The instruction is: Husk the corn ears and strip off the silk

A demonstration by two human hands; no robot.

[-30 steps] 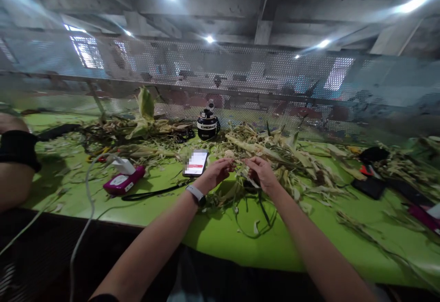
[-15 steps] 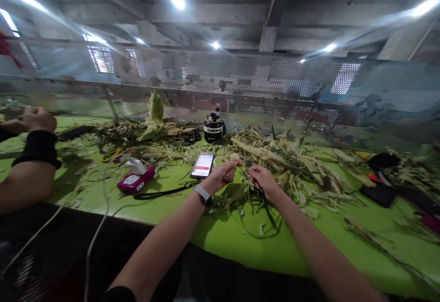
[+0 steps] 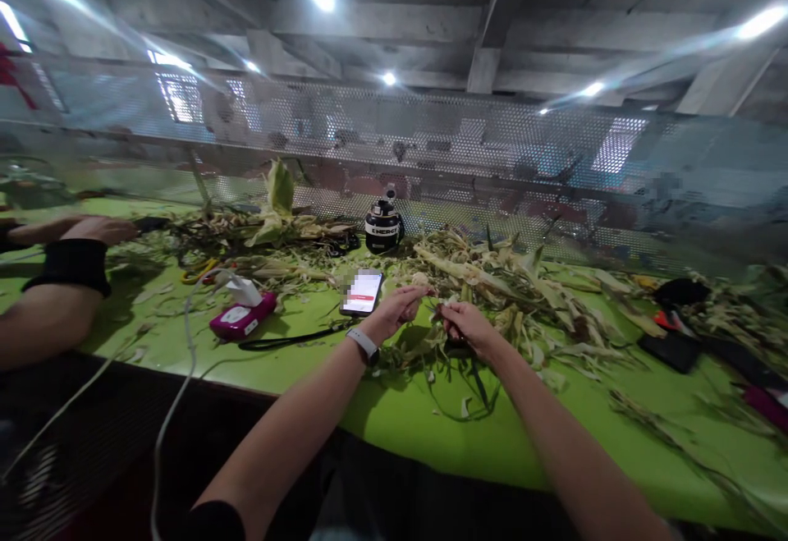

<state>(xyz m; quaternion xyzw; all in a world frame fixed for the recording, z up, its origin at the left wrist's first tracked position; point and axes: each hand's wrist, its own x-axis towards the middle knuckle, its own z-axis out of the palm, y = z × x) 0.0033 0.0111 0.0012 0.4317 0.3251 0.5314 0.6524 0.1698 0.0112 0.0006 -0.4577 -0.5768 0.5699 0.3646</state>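
Note:
My left hand [image 3: 399,313], with a watch [image 3: 363,344] on its wrist, is closed in a pinch over the green table. Whatever its fingertips hold is too small to name. Just to the right, my right hand [image 3: 466,327] is closed too, its fingertips round something thin that I cannot make out. A narrow gap separates the two hands. Beneath them lie dry strips of leaf and stalk [image 3: 424,352], and a pile of pale husks and leaves [image 3: 510,278] spreads behind the right hand. A phone [image 3: 362,293] with a lit screen lies beyond the left wrist.
A black jug [image 3: 382,227] stands at the back before a perforated screen [image 3: 431,139]. At left are a magenta power strip [image 3: 243,319] with a white cable, more husks [image 3: 271,229] and another person's hand [image 3: 102,229]. A dark flat object [image 3: 671,350] lies at right.
The other person's hand at left has opened out and reached right along the table. My own hands stay almost in place, the right a touch further left.

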